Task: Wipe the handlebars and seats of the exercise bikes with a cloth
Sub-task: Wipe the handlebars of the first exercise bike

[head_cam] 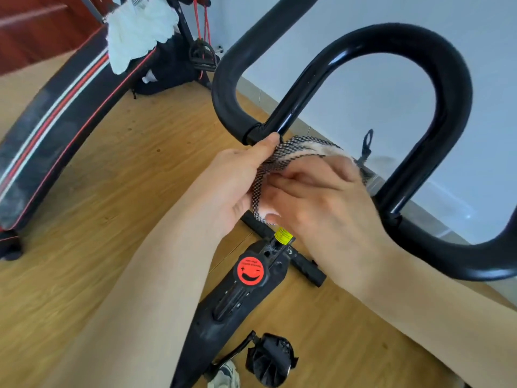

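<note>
- The cloth (279, 158), black-and-white checked with a pale fleecy side, is bunched between both hands in the middle of the view.
- The left hand (235, 186) grips the cloth's left edge. Its thumb (267, 145) lies on top of the fabric, with the tip right at the bar.
- The right hand (327, 200) is curled over the cloth from the other side. Its fingers (293, 179) are bent onto the fabric, and its thumb (272, 218) pinches the lower hem.
- The cloth sits just below the handlebars (397, 35), at the spot where the glossy inner tube (302, 93) meets the foam grip (223, 88). Whether fabric touches the tube there, I cannot tell.
- Below the hands is the bike's black frame (223, 317), with a red knob (250, 271) and a yellow label (283, 236). A pedal (268, 357) shows lower down.
- The bike stands on a wooden floor (112, 205), close to a white wall (475, 37).
- To the left stands a second machine (50, 130) with red and white stripes. A white towel (137, 32) is draped over it.
- Red bands (202, 26) hang behind it.
</note>
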